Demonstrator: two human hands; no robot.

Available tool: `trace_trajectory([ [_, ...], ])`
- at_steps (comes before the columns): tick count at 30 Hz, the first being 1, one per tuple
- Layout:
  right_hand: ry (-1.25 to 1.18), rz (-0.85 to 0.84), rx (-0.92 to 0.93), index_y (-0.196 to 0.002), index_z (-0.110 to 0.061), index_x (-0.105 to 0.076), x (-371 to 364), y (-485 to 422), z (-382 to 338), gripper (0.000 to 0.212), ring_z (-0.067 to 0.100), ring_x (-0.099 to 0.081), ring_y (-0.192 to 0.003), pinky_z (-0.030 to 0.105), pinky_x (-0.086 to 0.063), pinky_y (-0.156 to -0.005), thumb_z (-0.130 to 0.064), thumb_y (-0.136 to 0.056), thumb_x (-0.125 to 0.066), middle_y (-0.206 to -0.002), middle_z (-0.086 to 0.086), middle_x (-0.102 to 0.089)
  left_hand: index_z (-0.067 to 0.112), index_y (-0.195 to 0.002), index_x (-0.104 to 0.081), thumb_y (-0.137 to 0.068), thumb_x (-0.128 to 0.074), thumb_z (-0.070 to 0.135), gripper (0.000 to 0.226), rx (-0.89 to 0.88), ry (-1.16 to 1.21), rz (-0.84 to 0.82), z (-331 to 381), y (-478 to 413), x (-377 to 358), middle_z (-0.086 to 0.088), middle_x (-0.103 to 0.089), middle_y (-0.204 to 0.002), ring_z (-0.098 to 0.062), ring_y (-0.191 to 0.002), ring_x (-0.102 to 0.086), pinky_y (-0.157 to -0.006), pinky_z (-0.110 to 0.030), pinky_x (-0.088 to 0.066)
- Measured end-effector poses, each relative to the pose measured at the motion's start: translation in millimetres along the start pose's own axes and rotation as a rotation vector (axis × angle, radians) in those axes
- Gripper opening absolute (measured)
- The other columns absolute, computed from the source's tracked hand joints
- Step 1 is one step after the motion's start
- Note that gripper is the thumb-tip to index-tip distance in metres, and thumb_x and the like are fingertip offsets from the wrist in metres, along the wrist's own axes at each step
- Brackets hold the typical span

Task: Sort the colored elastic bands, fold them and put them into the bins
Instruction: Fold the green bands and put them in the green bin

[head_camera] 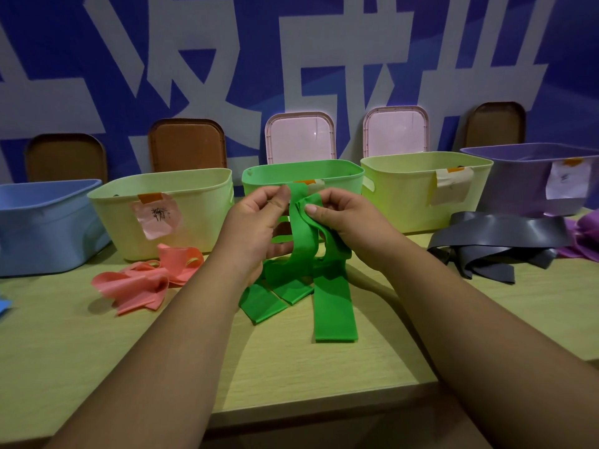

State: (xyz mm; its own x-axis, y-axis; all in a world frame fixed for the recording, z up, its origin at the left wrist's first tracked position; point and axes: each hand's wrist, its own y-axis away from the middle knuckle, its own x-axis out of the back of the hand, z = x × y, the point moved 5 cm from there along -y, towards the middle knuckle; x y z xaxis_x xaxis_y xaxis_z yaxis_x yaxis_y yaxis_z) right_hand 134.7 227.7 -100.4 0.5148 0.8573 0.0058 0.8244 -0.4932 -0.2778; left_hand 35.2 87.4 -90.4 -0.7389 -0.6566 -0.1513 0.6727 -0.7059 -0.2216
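Pinching green bands [334,306] before the green bin [337,166], left grip [252,225] and right grip [346,218] curl round them. Ends trail onto the counter [421,319].

Green bands [324,286]: thin rubbery sheet, smooth, matt.
Pink bands [142,283], left of the green bin [343,176]: same sheet, a slight sheen noted on the curls.
Grey bands [505,241], right of it: glossiest, with highlights recorded along the folds.
Green bin: smooth moulded plastic, satin finish. The same is noted for the yellow bin [194,202], lime bin [405,196], blue bin [42,228] and purple bin [518,183] beside it.
Labels [155,218]: matt paper, creased.
Table [324,377] under it: pale wood-grain surface, matt.
Pink lids [299,137] behind it: plastic, faintly glossy.
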Motion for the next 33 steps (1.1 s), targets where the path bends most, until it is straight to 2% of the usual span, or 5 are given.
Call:
trace_trajectory([
  [5, 0.005, -0.006, -0.004, -0.108, -0.008, -0.074, -0.2, 0.0, 0.1, 0.008, 0.027, -0.075, -0.087, 0.036, -0.065, -0.077, -0.013, -0.101, -0.072, -0.102, 0.014, -0.078, 0.025, -0.121, -0.075, -0.101, -0.067, 0.045, 0.029, 0.010, -0.002, 0.008, -0.7, -0.4, 1.5, -0.004, -0.082, -0.112, -0.026, -0.095, -0.081, -0.056, -0.033, -0.060],
  [11, -0.003, -0.017, 0.003, -0.108, -0.007, -0.073, -1.5, 1.0, -1.2, 0.007, 0.025, -0.075, -0.085, 0.033, -0.065, -0.076, -0.010, -0.102, -0.070, -0.098, 0.011, -0.078, 0.026, -0.121, -0.075, -0.100, -0.067, 0.049, 0.032, 0.019, 0.015, 0.002, -3.3, -1.9, 1.7, -0.006, -0.082, -0.112, -0.029, -0.097, -0.081, -0.064, -0.038, -0.062],
  [21, 0.003, -0.004, 0.011, -0.109, -0.006, -0.073, -1.2, -0.7, -0.1, 0.009, 0.029, -0.075, -0.090, 0.041, -0.064, -0.085, -0.011, -0.102, -0.072, -0.103, 0.015, -0.078, 0.024, -0.121, -0.075, -0.100, -0.069, 0.045, 0.031, 0.024, 0.058, 0.002, -5.2, -2.5, 0.8, -0.007, -0.081, -0.113, -0.024, -0.091, -0.079, -0.057, -0.033, -0.060],
  [25, -0.006, -0.012, 0.017, -0.111, -0.004, -0.072, -1.2, -0.5, -0.1, 0.011, 0.028, -0.074, -0.089, 0.037, -0.064, -0.083, -0.009, -0.102, -0.071, -0.102, 0.016, -0.077, 0.026, -0.113, -0.076, -0.102, -0.068, 0.040, 0.020, 0.027, 0.069, 0.012, -6.7, -3.1, 0.1, -0.005, -0.081, -0.108, -0.020, -0.084, -0.078, -0.054, -0.030, -0.058],
  [33, -0.005, -0.011, 0.005, -0.114, -0.001, -0.072, -1.2, -0.3, 0.7, 0.016, 0.029, -0.075, -0.090, 0.039, -0.065, -0.084, -0.011, -0.101, -0.071, -0.102, 0.016, -0.078, 0.024, -0.117, -0.075, -0.102, -0.068, 0.036, 0.020, 0.003, 0.057, 0.017, -4.4, -3.4, 0.6, -0.004, -0.082, -0.109, -0.024, -0.093, -0.080, -0.066, -0.036, -0.063],
])
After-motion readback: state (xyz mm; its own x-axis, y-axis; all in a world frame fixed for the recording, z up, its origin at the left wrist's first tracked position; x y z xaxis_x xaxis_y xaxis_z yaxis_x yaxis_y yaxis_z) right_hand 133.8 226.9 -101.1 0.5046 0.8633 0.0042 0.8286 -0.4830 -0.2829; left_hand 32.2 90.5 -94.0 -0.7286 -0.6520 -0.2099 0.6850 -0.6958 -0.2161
